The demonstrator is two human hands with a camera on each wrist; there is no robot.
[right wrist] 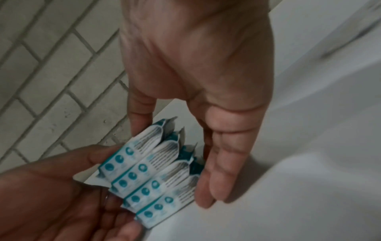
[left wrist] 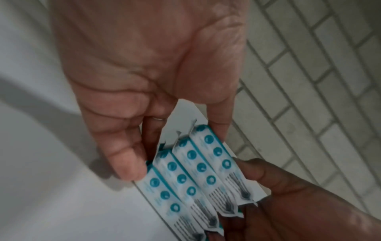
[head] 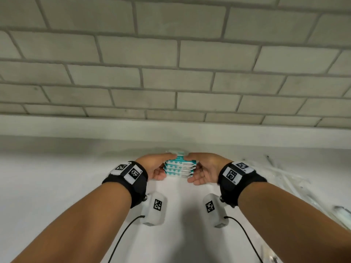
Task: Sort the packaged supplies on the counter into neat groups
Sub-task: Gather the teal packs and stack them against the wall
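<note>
Hands (head: 179, 168) flanking packets (head: 178, 168), nr wall (head: 171, 82).

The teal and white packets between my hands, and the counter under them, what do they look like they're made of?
Teal and white packets: probably thin paper or film wrap with a matte printed face; the crimped end seals stick up in points and the sides bulge softly. Which of the two is unclear.
Counter: a smooth, seamless white surface with a dull sheen, possibly laminate or solid surface.
The left hand and right hand press the packets together from either side.
</note>
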